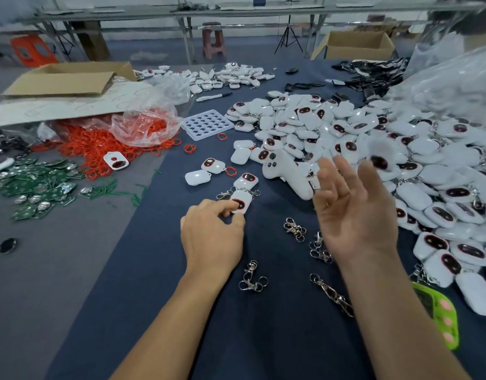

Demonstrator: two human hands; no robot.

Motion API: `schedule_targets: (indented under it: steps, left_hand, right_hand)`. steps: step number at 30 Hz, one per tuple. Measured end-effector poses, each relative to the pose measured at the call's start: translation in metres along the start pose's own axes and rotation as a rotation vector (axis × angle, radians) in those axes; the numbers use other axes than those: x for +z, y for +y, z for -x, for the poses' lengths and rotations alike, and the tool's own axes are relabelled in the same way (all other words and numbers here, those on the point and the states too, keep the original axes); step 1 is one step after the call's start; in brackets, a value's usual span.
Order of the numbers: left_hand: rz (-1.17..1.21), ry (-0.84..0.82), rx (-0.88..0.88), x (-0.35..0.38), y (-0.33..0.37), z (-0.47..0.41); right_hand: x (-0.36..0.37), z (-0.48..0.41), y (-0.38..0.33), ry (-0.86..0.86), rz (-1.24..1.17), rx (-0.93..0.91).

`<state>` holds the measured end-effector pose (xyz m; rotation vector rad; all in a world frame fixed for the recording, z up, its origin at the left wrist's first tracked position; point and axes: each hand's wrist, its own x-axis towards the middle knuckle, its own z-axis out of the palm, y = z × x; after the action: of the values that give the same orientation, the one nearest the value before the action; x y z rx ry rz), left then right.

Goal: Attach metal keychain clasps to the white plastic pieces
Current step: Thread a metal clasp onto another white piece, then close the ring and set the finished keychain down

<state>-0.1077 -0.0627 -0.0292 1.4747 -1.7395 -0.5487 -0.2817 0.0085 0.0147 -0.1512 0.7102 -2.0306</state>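
1. The left hand [211, 234] rests knuckles-up on the dark blue cloth [263, 338]. Its thumb and forefinger are curled onto the near end of a white plastic piece [243, 201], pinching it where it lies on the cloth.
2. A clasp and chain [226, 194] lie touching the far end of that piece, and a second white piece [246, 180] lies just beyond it.
3. The right hand [354, 212] is raised, palm turned inward, fingers straight and spread, gripping nothing.
4. A blurred white piece [379, 159] shows just past its fingertips; whether they touch it I cannot tell.
5. Metal keychain clasps [251, 278] lie loose on the cloth in 4 spots between and below the hands. The right wrist hides part of one cluster [318, 246].
6. A large pile of white pieces [373, 127] fills the right side, crowding up to the right hand.
7. A white controller-shaped object [285, 171] lies between the pinched piece and that pile.
8. To the left are red rings [99, 149] spilling from a clear plastic bag [145, 124], green circuit boards [36, 185] and a cardboard box [69, 78].
9. A white tray with round holes [207, 124] lies near the rings, and a lime-green item [439, 316] lies just beside the right forearm.
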Motion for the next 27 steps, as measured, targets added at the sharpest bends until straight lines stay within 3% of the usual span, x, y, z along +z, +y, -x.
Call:
schedule_targets:
  steps: [3, 6, 7, 9, 11, 13, 18, 27]
  left_hand:
    - [-0.055, -0.023, 0.054, 0.002, -0.001, 0.0]
    - [-0.017, -0.118, 0.097, 0.001, -0.002, -0.001]
    - [0.011, -0.154, 0.087, 0.0, -0.002, -0.001]
    - [-0.021, -0.237, 0.095, -0.002, -0.003, 0.002]
    - [-0.187, -0.289, 0.155, -0.009, -0.005, 0.008]
    - [-0.253, -0.328, 0.169, -0.015, -0.008, 0.008]
    - [-0.085, -0.589, 0.17, -0.035, -0.011, 0.002]
    - [-0.067, -0.666, 0.277, -0.044, -0.016, 0.015]
  right_hand:
    - [0.0, 0.004, -0.009, 0.09, 0.461, -0.068]
    - [-0.019, 0.022, -0.016, 0.124, 1.336, -0.296]
    - [-0.028, 0.026, -0.021, 0.137, 1.583, -0.318]
    - [-0.038, 0.035, -0.031, 0.18, 1.85, -0.206]
    - [-0.043, 0.041, -0.034, 0.183, 1.951, -0.059]
    - [-0.044, 0.046, -0.035, 0.119, 2.049, -0.029]
    - [-0.035, 0.048, -0.028, -0.027, 2.16, 0.029]
    - [-0.033, 0.041, 0.023, -0.208, 1.893, -0.209]
